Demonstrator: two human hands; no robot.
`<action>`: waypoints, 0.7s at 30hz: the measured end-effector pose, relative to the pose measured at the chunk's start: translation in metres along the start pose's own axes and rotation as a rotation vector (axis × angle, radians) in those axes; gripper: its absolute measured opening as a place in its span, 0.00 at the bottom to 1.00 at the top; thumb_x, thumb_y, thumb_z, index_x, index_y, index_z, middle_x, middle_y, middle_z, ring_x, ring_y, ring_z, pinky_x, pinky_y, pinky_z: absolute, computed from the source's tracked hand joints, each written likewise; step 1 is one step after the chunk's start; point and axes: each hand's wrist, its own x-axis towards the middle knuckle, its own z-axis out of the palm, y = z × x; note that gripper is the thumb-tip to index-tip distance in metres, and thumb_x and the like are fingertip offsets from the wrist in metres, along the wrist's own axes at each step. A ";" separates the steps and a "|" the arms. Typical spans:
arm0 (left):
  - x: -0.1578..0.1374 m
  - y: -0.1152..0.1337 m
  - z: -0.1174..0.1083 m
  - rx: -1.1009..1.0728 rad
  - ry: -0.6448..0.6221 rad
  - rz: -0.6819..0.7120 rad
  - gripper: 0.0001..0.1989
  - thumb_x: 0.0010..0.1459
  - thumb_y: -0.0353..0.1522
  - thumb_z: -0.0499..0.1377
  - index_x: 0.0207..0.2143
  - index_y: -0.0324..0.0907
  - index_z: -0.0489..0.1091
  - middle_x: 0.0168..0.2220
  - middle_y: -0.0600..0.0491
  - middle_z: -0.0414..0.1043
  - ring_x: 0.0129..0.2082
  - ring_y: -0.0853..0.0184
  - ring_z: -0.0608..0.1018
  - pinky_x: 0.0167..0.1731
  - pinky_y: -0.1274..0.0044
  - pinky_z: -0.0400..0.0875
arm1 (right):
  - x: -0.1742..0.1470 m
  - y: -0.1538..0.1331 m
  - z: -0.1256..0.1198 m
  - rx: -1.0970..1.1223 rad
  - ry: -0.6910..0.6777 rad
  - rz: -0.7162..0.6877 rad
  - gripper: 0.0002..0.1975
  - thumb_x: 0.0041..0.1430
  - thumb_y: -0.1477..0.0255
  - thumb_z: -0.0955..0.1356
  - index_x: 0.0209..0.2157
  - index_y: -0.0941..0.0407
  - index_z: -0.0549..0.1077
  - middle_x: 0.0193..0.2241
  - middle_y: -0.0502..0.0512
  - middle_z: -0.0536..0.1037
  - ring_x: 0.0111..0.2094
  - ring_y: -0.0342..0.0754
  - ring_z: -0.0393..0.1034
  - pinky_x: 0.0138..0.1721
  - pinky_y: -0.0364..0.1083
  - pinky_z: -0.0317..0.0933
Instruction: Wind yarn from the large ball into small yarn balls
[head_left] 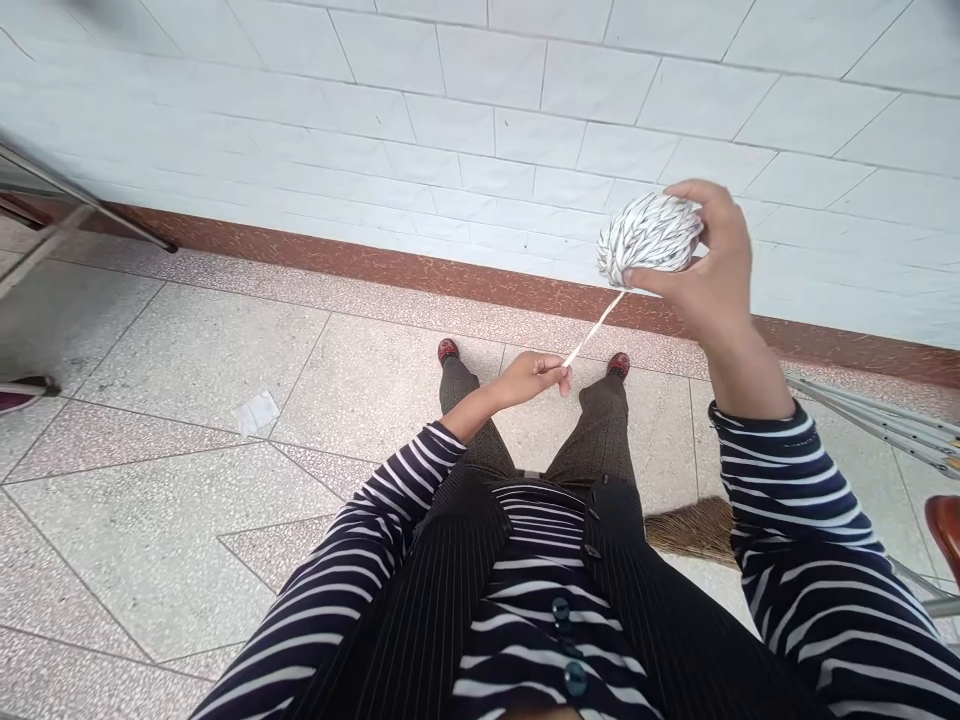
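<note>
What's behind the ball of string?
Behind the ball of string, white wall tiles show around its edges. The patch directly behind it and the right hand is covered, so I can't see that.

We see a wound, oval ball of white-and-grey cord [649, 234] held in the right hand [716, 275]; thin cream strand [595, 328] runs straight, slanting down to the left hand [531, 378].

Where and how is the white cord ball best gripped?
Likely around its rounded body from the right, as the right hand spans it: the cord ball fills that grasp, and its loose strand leaves at the lower left, toward the left hand.
</note>
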 end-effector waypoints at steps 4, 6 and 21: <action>-0.010 0.018 -0.009 -0.138 -0.071 0.001 0.15 0.64 0.39 0.58 0.29 0.38 0.75 0.27 0.49 0.78 0.39 0.62 0.82 0.48 0.70 0.72 | -0.010 0.045 0.001 -0.341 0.135 -0.011 0.37 0.36 0.73 0.81 0.51 0.42 0.73 0.53 0.54 0.64 0.62 0.64 0.49 0.67 0.68 0.50; -0.011 0.024 -0.014 -0.162 -0.032 0.010 0.16 0.63 0.39 0.59 0.28 0.38 0.76 0.27 0.48 0.78 0.40 0.61 0.82 0.49 0.69 0.72 | -0.023 0.066 0.005 -0.438 0.084 0.156 0.39 0.36 0.73 0.80 0.54 0.43 0.73 0.54 0.57 0.63 0.60 0.67 0.53 0.65 0.71 0.50; 0.018 -0.035 -0.024 0.127 0.136 -0.083 0.15 0.57 0.42 0.64 0.30 0.38 0.80 0.30 0.52 0.80 0.34 0.67 0.78 0.39 0.77 0.69 | -0.109 0.129 0.014 0.342 -0.453 0.715 0.43 0.38 0.67 0.75 0.61 0.48 0.69 0.58 0.57 0.73 0.57 0.58 0.69 0.55 0.55 0.66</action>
